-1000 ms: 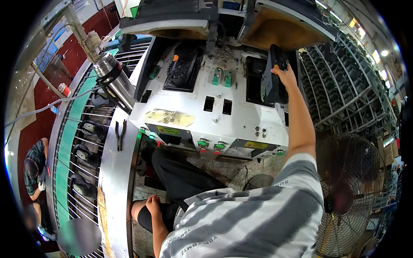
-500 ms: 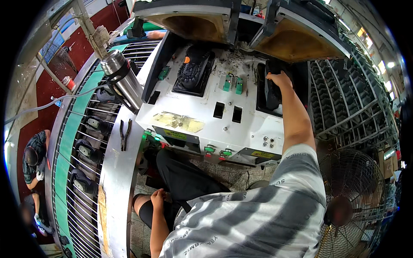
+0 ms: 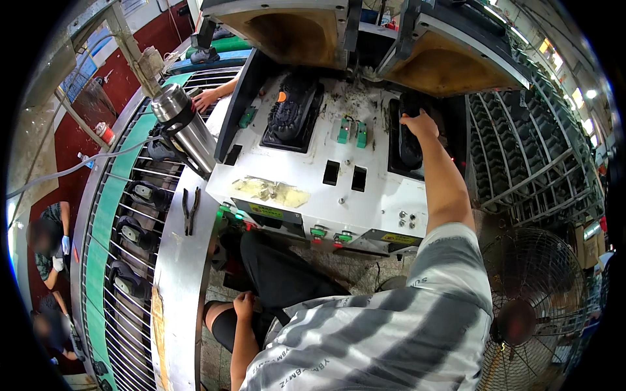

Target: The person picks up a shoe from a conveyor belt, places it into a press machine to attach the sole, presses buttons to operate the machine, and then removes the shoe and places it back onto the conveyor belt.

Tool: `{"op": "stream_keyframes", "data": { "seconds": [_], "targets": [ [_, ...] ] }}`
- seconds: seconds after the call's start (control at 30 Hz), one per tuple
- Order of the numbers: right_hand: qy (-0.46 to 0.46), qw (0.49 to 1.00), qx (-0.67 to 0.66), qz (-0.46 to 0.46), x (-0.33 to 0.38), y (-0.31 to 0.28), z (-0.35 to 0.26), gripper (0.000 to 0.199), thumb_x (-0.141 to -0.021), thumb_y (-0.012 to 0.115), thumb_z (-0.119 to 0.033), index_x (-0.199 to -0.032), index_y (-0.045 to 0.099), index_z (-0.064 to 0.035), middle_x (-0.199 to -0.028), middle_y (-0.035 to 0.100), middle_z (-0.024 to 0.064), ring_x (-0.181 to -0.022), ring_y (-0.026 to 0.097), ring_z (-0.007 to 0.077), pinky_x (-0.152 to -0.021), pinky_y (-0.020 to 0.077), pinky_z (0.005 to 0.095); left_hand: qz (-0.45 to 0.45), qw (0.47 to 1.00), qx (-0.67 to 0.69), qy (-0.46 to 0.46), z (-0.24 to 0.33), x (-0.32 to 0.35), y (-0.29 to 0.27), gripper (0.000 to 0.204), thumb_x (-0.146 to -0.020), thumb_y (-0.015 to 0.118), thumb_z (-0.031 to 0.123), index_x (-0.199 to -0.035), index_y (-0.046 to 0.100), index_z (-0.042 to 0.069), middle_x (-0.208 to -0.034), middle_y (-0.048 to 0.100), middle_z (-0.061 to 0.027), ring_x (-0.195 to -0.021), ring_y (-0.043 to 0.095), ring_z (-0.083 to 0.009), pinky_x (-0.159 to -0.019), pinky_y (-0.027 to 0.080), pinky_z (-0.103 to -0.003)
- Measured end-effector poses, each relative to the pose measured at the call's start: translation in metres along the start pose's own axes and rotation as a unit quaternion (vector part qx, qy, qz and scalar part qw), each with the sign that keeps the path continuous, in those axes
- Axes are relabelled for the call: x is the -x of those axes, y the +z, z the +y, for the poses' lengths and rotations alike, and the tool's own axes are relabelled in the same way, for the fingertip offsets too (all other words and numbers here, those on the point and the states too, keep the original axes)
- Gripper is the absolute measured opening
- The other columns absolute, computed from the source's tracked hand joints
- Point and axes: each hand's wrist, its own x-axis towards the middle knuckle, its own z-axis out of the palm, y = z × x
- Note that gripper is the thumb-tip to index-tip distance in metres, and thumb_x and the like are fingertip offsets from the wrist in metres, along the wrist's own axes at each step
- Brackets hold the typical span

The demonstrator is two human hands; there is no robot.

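Observation:
My right hand (image 3: 419,124) reaches forward and grips a black shoe (image 3: 409,142) lying sole-up in the right bay of a white press machine (image 3: 306,195). A second black shoe (image 3: 291,112) lies sole-up in the left bay. Two open press lids hang above the bays, one on the left (image 3: 287,32) and one on the right (image 3: 456,62). My left hand (image 3: 244,304) rests low on my knee, fingers curled, holding nothing that I can see.
A steel flask (image 3: 184,127) and black pliers (image 3: 190,210) sit on the metal bench edge at left. A wire conveyor (image 3: 130,260) carries several dark shoes. Another person's hand (image 3: 207,99) rests at the back. A floor fan (image 3: 531,287) stands at right, beside wire racks (image 3: 528,156).
My right hand has brought the black shoe down from the air into the right bay. The view has tipped down and closer to the machine. My left hand stays on my knee.

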Motion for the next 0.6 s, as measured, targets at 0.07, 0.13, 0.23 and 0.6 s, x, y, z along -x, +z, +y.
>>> {"op": "stream_keyframes", "data": {
  "seconds": [0.07,0.13,0.23,0.6],
  "targets": [
    [-0.015,1.000,0.003,0.005,-0.003,0.003,0.004,0.099,-0.066,0.071,-0.051,-0.149,0.031,-0.0129,-0.138,0.052,0.0139,-0.124,0.053,0.0286,-0.098,0.0456,0.0407,0.011,0.997,0.073,-0.004,0.012,0.000,0.012,0.019,-0.085,0.059,0.009,-0.091,0.070,-0.005,-0.071,0.066,-0.0056,-0.060,0.060,-0.0124,-0.056,0.048,-0.026],
    [-0.026,0.999,0.025,0.008,-0.005,0.002,0.005,0.100,-0.066,0.070,-0.052,-0.149,0.031,-0.0133,-0.138,0.052,0.0139,-0.124,0.053,0.0285,-0.098,0.0459,0.0406,0.002,1.000,0.019,-0.024,0.000,-0.001,0.012,0.019,-0.086,0.058,0.009,-0.093,0.070,-0.004,-0.071,0.066,-0.0055,-0.060,0.060,-0.0126,-0.056,0.048,-0.026],
    [-0.026,0.999,0.032,0.006,-0.005,0.001,0.007,0.100,-0.067,0.070,-0.053,-0.150,0.030,-0.0145,-0.138,0.052,0.0139,-0.123,0.053,0.0288,-0.097,0.0461,0.0405,-0.004,1.000,0.006,-0.030,-0.001,-0.005,0.013,0.019,-0.088,0.058,0.009,-0.095,0.070,-0.003,-0.072,0.065,-0.0052,-0.059,0.060,-0.0127,-0.055,0.048,-0.026],
    [-0.100,0.989,0.008,0.110,0.049,0.023,0.041,0.063,-0.090,0.048,-0.053,-0.134,0.050,-0.0077,-0.123,0.057,0.0233,-0.113,0.056,0.0407,-0.094,0.0473,0.0460,0.069,0.990,0.101,0.069,0.122,0.004,0.053,0.015,-0.089,0.056,0.010,-0.088,0.069,0.002,-0.069,0.060,-0.0013,-0.059,0.052,-0.0085,-0.054,0.041,-0.023]
  ]
}}
